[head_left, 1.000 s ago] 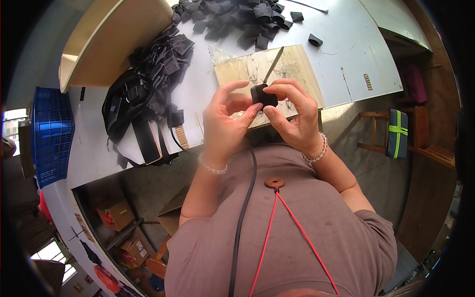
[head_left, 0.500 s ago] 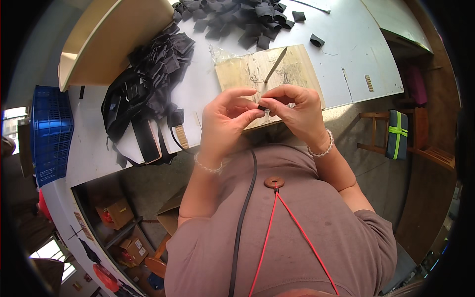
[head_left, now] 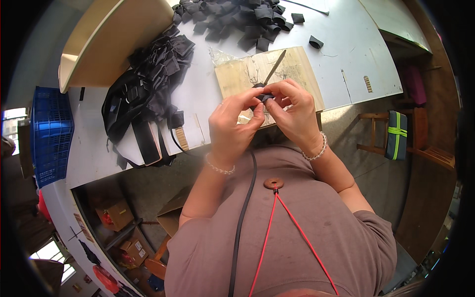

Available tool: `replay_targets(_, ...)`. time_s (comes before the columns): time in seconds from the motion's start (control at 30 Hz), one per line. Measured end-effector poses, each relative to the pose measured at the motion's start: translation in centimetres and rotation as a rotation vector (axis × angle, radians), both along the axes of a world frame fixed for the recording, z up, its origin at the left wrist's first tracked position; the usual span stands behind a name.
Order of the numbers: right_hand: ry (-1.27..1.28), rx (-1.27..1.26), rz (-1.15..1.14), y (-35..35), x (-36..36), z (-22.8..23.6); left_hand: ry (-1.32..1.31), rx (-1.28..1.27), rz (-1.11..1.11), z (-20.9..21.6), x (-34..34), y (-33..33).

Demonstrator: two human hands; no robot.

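Note:
Between my fingertips is a small black folded fabric piece (head_left: 266, 97), partly hidden by them. My left hand (head_left: 232, 123) pinches its left side with thumb and fingers. On the other side, the thumb and curled fingers of my right hand (head_left: 298, 113) grip it. Both hands are over the near edge of a pale wooden board (head_left: 299, 64) with dark scuffs. A thin, blade-like strip (head_left: 275, 67) slants up from the board just beyond my fingers; its lower end lies behind them.
Loose black fabric pieces (head_left: 232, 20) are heaped at the far side of the white table (head_left: 356, 74). A second black pile (head_left: 148, 74) lies at left beside a beige panel (head_left: 118, 44). One loose piece (head_left: 315, 42) lies beyond the board. A blue crate (head_left: 51, 133) stands far left.
My left hand has moved slightly right and closed onto the fabric piece, which shows more now. Both hands have come closer together, near the base of the strip.

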State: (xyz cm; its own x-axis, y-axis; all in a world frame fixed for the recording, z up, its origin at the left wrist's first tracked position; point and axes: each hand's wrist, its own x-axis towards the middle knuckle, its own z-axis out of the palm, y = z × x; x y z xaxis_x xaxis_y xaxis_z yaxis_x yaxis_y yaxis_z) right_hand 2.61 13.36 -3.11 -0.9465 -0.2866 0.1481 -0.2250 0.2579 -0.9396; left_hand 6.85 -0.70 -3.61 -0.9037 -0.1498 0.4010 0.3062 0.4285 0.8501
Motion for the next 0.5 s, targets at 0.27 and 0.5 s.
replay_targets(0.27,0.429,-0.009,-0.111,-0.9,0.9,-0.5,0.035,0.094,0.066,-0.9,-1.0,-0.2)
replay_targets(0.5,0.344,-0.343,-0.213,-1.6,-0.3,-0.8,0.086,0.466,0.016,-1.3,-1.5,1.8)
